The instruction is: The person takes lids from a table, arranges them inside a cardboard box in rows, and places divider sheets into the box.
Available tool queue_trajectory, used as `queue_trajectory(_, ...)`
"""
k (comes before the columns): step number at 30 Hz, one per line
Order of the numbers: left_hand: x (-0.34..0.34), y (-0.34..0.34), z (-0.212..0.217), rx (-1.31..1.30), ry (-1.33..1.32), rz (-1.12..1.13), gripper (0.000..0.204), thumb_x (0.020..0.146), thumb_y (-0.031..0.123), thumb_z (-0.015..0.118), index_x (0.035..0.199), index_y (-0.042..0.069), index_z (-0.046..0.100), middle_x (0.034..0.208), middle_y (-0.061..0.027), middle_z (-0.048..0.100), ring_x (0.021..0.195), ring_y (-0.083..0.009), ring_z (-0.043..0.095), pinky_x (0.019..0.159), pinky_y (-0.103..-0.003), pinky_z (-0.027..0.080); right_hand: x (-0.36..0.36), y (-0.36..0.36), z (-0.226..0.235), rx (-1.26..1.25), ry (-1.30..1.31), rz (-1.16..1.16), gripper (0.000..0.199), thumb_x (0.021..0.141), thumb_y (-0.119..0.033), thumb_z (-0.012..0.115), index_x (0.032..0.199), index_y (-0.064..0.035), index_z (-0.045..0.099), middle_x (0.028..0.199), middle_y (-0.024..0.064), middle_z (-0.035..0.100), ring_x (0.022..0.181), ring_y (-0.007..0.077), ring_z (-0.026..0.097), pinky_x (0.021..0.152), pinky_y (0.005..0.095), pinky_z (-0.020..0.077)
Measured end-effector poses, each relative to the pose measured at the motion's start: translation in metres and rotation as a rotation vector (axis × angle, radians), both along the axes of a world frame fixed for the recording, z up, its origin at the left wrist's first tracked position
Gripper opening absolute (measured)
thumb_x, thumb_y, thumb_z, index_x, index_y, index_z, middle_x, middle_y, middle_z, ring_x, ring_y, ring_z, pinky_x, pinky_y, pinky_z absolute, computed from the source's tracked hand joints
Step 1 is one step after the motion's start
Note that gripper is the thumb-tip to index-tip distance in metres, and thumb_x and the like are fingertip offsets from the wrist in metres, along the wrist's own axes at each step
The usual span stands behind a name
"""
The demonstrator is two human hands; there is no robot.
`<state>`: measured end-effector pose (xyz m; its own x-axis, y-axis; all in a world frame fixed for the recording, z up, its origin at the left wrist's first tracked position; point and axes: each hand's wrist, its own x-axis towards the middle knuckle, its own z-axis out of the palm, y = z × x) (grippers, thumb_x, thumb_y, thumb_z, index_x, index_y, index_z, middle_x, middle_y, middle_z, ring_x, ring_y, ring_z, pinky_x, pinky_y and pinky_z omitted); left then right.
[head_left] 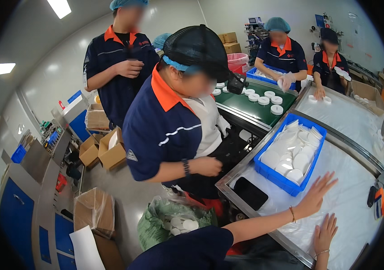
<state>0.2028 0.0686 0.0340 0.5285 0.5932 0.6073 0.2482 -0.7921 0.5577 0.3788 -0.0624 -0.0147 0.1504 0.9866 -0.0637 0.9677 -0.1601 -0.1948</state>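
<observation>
My left hand (314, 197) is spread over the plastic-covered metal table (349, 180), with its fingers apart and nothing in them. It is close to the near right corner of a blue crate (268, 173) heaped with flat white round discs (291, 150). My right hand (324, 235) lies nearer to me, low over the same plastic sheet, fingers stretched out and empty. A black phone (249, 193) rests on the table, left of the crate. At the table's right side are a black object (371, 196) and an orange and dark item (379, 204).
A person in a dark cap (169, 121) stands close on my left. Green conveyor (250, 104) carries white round containers (276, 109). Two co-workers handle white pieces at the back right; another stands back left. A green bag (149, 225) of discs and cardboard boxes (93, 211) occupy the floor.
</observation>
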Motion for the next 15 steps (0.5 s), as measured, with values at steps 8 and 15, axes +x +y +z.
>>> queue_trajectory(8, 0.043, -0.027, -0.047, -0.141, 0.339, -0.31, 0.07, 0.078, 0.0, 0.051, 0.145, 0.008, 0.033, 0.154, -0.0176, 0.021, 0.144, -0.0331, 0.018, 0.115, -0.052, 0.014, -0.001, 0.004, -0.004, 0.017, 0.012, 0.015, 0.065, 0.094, -0.032, 0.043, 0.149, -0.0029, 0.023, 0.156, 0.0197, 0.016, 0.144, 0.04, 0.012, 0.114, 0.0562, 0.0071)
queue_trajectory(15, 0.059, -0.035, -0.069, -0.068, 0.427, -0.293, 0.054, 0.085, 0.013, 0.052, 0.137, 0.008, 0.041, 0.147, -0.0163, 0.035, 0.141, -0.0309, 0.026, 0.114, -0.052, 0.018, -0.006, -0.003, 0.01, -0.017, 0.075, 0.001, 0.066, 0.092, -0.026, 0.046, 0.148, 0.0001, 0.023, 0.155, 0.0207, 0.018, 0.143, 0.0403, 0.014, 0.113, 0.0585, 0.0094)
